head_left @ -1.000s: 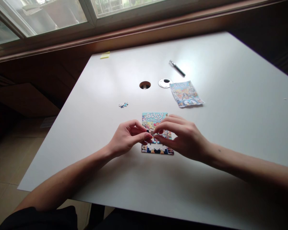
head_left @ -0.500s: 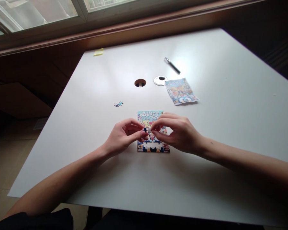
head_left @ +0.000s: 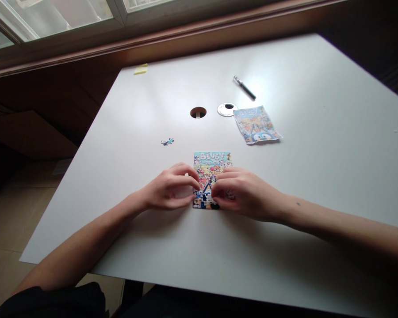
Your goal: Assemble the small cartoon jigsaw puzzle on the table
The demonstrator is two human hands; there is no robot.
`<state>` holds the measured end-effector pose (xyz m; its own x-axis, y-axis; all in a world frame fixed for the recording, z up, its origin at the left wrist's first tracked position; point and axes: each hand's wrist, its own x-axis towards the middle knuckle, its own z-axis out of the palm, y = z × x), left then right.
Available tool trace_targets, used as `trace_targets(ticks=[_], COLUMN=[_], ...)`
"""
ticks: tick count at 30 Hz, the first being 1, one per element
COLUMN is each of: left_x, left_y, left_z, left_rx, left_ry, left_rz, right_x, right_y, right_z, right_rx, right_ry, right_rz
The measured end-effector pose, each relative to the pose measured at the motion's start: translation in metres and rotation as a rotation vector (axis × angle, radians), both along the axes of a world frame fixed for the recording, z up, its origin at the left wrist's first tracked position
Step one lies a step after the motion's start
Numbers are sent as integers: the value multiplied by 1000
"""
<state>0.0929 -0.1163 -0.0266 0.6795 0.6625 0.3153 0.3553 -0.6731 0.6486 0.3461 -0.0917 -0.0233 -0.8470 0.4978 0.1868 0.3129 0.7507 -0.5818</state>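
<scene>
— Where is the puzzle (head_left: pixel 211 170)?

— Flat on the white table (head_left: pixel 318 145), near its front edge, with both hands at its lower part. The left hand (head_left: pixel 170 191) rests curled at its left edge; the right hand (head_left: pixel 243 194) lies on the lower right, fingers bent and pressing down. I cannot tell whether either pinches a piece.

— How would it handle?

— Light thin card, I judge: bendable, apt to come apart if lifted by one corner. Better slid flat or held by both long edges.

— And around it?

— A loose piece (head_left: pixel 167 141) lies apart to the left. Farther back sit a picture card (head_left: pixel 257 124), a round cap (head_left: pixel 227 109) beside a hole (head_left: pixel 198 112), a pen (head_left: pixel 244 87) and a yellow note (head_left: pixel 141 68). The tabletop looks smooth and slippery; a window (head_left: pixel 53 17) lights it.
</scene>
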Motion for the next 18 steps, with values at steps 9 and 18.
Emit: trace_targets(ticks=[9, 18], left_x=[0, 1], left_y=[1, -2], left_z=[-1, 3], left_rx=[17, 29], left_ry=[77, 137], left_rz=[-62, -59], right_x=[-6, -8], right_y=[-1, -2], right_z=[3, 5], right_rx=[6, 33], right_ry=[-89, -98], right_rz=[-19, -5])
